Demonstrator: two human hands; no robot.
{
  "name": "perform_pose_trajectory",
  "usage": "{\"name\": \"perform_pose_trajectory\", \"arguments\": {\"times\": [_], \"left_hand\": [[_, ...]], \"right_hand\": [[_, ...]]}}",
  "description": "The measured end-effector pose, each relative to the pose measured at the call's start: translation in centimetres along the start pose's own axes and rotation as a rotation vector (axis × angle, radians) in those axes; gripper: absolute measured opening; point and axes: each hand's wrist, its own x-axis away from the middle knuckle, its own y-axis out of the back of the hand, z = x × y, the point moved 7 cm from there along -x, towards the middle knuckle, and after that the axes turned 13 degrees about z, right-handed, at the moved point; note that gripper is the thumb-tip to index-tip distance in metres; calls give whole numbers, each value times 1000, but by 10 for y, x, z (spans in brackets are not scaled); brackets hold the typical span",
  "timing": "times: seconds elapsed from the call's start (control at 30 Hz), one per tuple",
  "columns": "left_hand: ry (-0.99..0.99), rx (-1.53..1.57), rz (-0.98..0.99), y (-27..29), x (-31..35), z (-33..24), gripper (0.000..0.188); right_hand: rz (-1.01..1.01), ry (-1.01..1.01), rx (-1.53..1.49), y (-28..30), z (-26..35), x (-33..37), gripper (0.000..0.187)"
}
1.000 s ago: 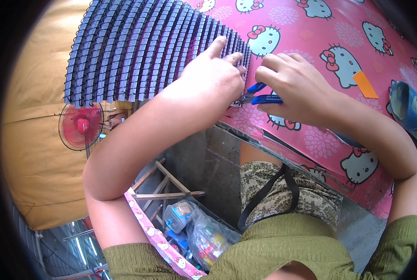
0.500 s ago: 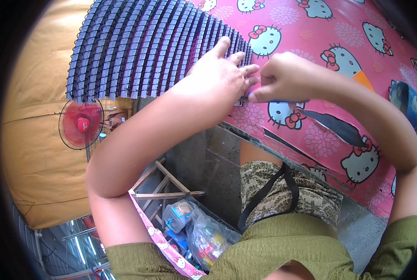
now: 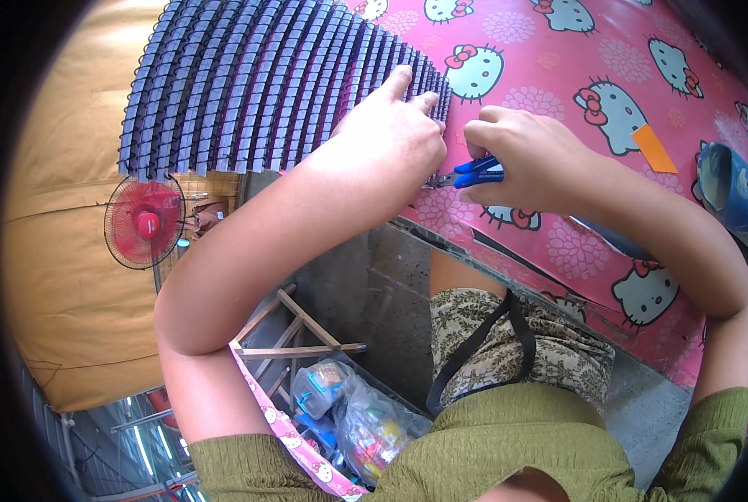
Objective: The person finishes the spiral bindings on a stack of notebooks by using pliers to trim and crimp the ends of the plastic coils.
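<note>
A large mat of dark slats laced together with black loops (image 3: pixel 248 92) lies over the left part of the table, its rows narrowing toward the right corner. My left hand (image 3: pixel 391 138) rests on that narrow corner. Two of its fingers stretch over the rows, while the others curl at the edge; its thumb is hidden. Blue-handled pliers (image 3: pixel 480 171) are in my right hand (image 3: pixel 529 159), gripped between thumb and fingers. Their metal jaws point left, reaching the mat's near corner beside my left fingers; what lies between the jaws is too small to tell.
Pink cartoon-print sheeting (image 3: pixel 508 63) covers the table. An orange slip (image 3: pixel 654 149) and a blue container (image 3: pixel 730 188) lie at the right. Beyond the table's left side stands a red fan (image 3: pixel 146 223). Below are a wooden frame (image 3: pixel 307 347) and a plastic bag (image 3: pixel 370 431).
My right hand has drawn back slightly and turned, bringing the pliers into sight with their jaws at the mat's corner. My left fingers have curled inward; the orange slip shows more.
</note>
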Motion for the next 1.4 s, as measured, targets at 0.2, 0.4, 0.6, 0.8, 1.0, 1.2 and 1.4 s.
{"name": "perform_pose_trajectory", "arguments": {"times": [0.2, 0.4, 0.6, 0.8, 1.0, 1.2, 1.4], "left_hand": [[1, 8, -8, 0, 2, 1, 50], [13, -26, -53, -3, 1, 1, 51], [-6, -19, 46, 2, 1, 1, 54], [-26, -50, -100, -4, -5, -4, 55], [-50, 24, 43, -7, -14, -4, 51], [-54, 43, -2, -3, -14, -5, 45], [-72, 41, -8, -5, -14, -4, 40]], "right_hand": [[-465, 224, 357, 6, 11, 16, 45], [-245, 124, 136, 3, -1, 1, 45], [174, -41, -170, 0, -14, -21, 42], [165, -45, -346, 6, -5, -8, 43], [-355, 199, 275, -3, 1, 17, 43], [-460, 244, 365, -16, 1, 10, 46], [5, 57, -30, -3, -5, -19, 38]]}}
